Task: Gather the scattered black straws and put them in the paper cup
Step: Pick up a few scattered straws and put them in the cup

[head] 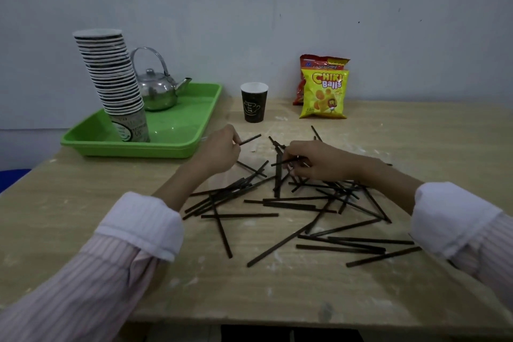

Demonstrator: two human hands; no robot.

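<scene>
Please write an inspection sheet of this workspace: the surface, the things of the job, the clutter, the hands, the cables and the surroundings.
Surface: wooden table, pale smears on it.
Job's things: black straws lie scattered and crossed mid-table; dark paper cup stands upright behind them, no straws seen in it.
Clutter: green tray with cup stack and metal kettle; yellow snack bag in front of a red snack bag.
Hands: left hand pinches one straw; right hand grips straws at the pile.
Cables: nothing seen.
Surroundings: plain grey wall.
</scene>
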